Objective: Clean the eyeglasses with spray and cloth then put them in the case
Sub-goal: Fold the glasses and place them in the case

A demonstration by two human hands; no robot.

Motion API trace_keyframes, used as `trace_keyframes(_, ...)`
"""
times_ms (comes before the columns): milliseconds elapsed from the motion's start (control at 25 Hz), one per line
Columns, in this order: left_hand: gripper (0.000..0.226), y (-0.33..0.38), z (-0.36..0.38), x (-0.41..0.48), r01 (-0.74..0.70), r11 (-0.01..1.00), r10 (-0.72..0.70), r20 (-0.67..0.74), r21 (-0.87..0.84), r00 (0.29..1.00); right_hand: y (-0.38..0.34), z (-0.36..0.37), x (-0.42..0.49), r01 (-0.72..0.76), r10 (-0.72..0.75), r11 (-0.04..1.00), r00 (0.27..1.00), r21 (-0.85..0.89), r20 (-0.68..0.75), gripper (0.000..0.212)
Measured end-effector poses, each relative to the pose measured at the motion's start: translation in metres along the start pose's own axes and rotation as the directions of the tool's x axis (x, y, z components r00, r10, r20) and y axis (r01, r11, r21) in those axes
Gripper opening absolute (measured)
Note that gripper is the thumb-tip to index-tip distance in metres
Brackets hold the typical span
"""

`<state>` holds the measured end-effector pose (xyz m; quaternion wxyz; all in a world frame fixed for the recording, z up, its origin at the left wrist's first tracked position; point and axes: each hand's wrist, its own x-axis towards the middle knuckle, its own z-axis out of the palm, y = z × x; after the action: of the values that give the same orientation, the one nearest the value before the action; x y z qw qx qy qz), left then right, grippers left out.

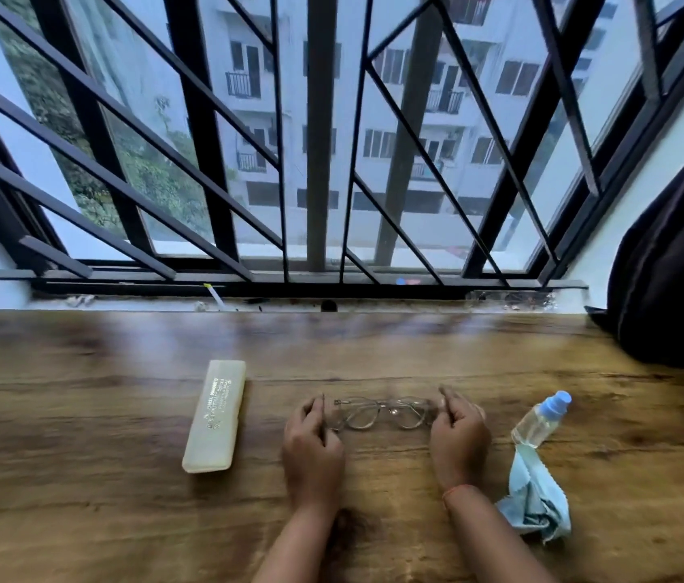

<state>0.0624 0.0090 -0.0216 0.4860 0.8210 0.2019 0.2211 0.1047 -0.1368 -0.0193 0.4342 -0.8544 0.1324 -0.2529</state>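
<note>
Thin-framed round eyeglasses point(380, 413) are at the middle of the wooden table point(79, 414), lenses facing away from me. My left hand point(311, 443) pinches the left temple and my right hand point(458, 435) grips the right temple. A long cream-coloured glasses case point(215, 416) lies shut to the left of my hands. To the right, a small clear spray bottle point(540, 419) with a blue cap lies tilted on the table. A crumpled light-blue cloth point(536, 496) lies just below the bottle, beside my right forearm.
A window with dark metal grille bars point(315, 140) rises behind the table's far edge. A dark curtain point(676, 267) hangs at the right and touches the table's far right corner. The window sill point(248, 305) holds small bits of debris.
</note>
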Motion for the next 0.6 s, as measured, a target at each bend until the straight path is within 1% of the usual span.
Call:
trace_keyframes(40,0.047,-0.001,-0.005,-0.003,-0.027,0.999,0.026,-0.037,-0.019,0.999,-0.010,0.002,-0.004,0.091,-0.091,0.996,0.996,-0.024,-0.008,0.029)
trace_keyframes(80,0.049,-0.003,-0.012,-0.006,-0.072,0.997,0.071,-0.071,-0.017,0.995,-0.023,0.007,-0.009,0.188,-0.187,0.982,0.982,-0.016,0.027,0.030)
trace_keyframes(120,0.052,-0.006,-0.020,-0.009,-0.124,0.992,0.122,-0.105,-0.011,0.987,-0.040,0.015,-0.014,0.264,-0.266,0.964,0.958,0.035,0.104,0.029)
trace_keyframes(160,0.051,-0.009,-0.030,-0.009,-0.161,0.987,0.159,-0.141,-0.006,0.977,-0.062,0.026,-0.019,0.297,-0.317,0.947,0.925,0.121,0.210,0.028)
trace_keyframes(200,0.048,-0.014,-0.041,-0.010,-0.192,0.981,0.190,-0.192,0.011,0.963,-0.083,0.039,-0.022,0.292,-0.344,0.935,0.882,0.200,0.323,0.027)
trace_keyframes(280,0.040,-0.025,-0.064,-0.008,-0.237,0.964,0.264,-0.325,0.123,0.908,-0.116,0.067,-0.025,0.254,-0.366,0.927,0.772,0.275,0.520,0.029)
trace_keyframes(360,0.049,-0.037,-0.081,-0.006,-0.203,0.943,0.298,-0.398,0.264,0.868,-0.132,0.096,-0.026,0.224,-0.348,0.937,0.669,0.269,0.657,0.033)
trace_keyframes(400,0.055,-0.042,-0.086,-0.005,-0.162,0.942,0.278,-0.414,0.293,0.867,-0.137,0.107,-0.027,0.215,-0.328,0.945,0.631,0.248,0.703,0.034)
trace_keyframes(440,0.062,-0.047,-0.088,-0.006,-0.109,0.950,0.230,-0.421,0.292,0.877,-0.140,0.116,-0.028,0.208,-0.309,0.951,0.609,0.228,0.731,0.035)
trace_keyframes(520,0.075,-0.056,-0.089,-0.005,-0.009,0.970,0.115,-0.420,0.245,0.900,-0.141,0.128,-0.031,0.194,-0.282,0.959,0.585,0.206,0.760,0.035)
trace_keyframes(600,0.078,-0.062,-0.086,-0.001,0.052,0.978,0.035,-0.403,0.202,0.915,-0.140,0.136,-0.035,0.173,-0.245,0.969,0.554,0.177,0.796,0.036)
